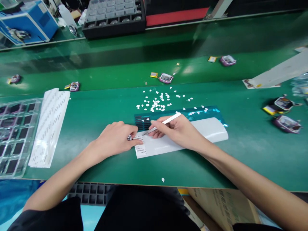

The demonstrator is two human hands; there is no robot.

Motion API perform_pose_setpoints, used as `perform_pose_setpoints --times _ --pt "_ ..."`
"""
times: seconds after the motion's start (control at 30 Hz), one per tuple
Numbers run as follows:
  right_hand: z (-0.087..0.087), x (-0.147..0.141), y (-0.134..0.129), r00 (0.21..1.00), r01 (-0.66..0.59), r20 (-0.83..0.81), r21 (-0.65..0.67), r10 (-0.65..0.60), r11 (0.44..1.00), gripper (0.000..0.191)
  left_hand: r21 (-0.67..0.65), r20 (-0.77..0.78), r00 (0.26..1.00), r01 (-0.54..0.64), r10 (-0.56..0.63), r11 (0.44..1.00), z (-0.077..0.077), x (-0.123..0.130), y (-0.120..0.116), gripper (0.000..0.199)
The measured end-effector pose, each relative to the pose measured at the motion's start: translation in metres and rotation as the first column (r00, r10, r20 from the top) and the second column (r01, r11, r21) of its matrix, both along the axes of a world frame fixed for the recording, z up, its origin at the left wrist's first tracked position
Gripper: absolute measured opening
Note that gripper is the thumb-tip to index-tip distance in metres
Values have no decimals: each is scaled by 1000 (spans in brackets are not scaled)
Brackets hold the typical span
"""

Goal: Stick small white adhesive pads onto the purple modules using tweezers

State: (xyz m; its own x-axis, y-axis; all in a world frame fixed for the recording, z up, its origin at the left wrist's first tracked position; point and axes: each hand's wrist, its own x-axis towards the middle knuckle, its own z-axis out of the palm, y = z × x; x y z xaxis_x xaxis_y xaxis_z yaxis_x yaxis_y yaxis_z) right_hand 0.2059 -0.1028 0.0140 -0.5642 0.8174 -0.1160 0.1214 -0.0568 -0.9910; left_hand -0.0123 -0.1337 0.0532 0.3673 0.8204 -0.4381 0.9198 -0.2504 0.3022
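Label sheet [168, 144] lies on table [96, 115], long axis left-right. Your left hand [115, 139] pins its left end, fingers flat. Your right hand [179, 130] pinches tweezers [163, 122], tip aimed left at printed labels, just beside left fingertips.

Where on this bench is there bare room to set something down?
Bare mat lies between the label sheet and the left hand, and right of the white strip. Paper bits crowd the space beyond the hands.

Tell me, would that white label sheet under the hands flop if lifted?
Probably: the white label sheet looks thin and curls up at its far end. It likely slides easily, since the left hand pins it while the right hand works tweezers.
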Motion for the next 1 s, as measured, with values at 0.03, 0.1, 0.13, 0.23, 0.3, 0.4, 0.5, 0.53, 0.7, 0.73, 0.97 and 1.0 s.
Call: perform_pose_setpoints --times 0.03,0.1,0.13,0.23,0.3,0.4,0.5,0.53,0.7,0.73,0.97,1.0 --pt "0 0 0 1000 -10 5 6 10 1000 34 1 -4 1000 -10 10 1000 0 0 1 32" --pt "1 -1 -1 1000 -22 19 31 22 999 35 3 -6 1000 -28 28 1000 0 1 2 32" --pt "1 -1 -1 999 -33 26 44 31 999 35 5 -6 999 -35 36 999 0 1 2 32" --pt "3 0 2 996 -79 38 48 77 996 36 9 -9 999 -40 40 999 1 1 2 33" --pt "5 2 4 994 -101 36 11 100 995 38 7 -18 999 -32 32 999 1 1 2 35" --pt "8 3 8 992 -118 37 -46 119 992 43 -3 -26 999 -29 29 1000 1 1 1 37" --pt "9 4 10 990 -126 53 -50 128 991 44 -12 -2 999 -33 33 999 1 -1 1 37" --pt "9 4 10 991 -124 53 -47 126 991 44 -21 12 999 -33 33 999 1 -2 1 37" --pt "9 6 10 992 -109 63 -63 113 992 43 -66 104 992 -59 66 996 7 -7 2 32" --pt "10 7 10 993 -98 59 -71 103 993 43 -77 146 986 -68 78 995 9 -8 2 32" --pt "12 5 9 999 -38 23 -115 41 993 43 -81 378 921 -66 92 994 19 -9 1 16" --pt "11 4 8 999 -34 24 -118 37 992 44 -72 351 932 -67 88 995 17 -8 0 15"
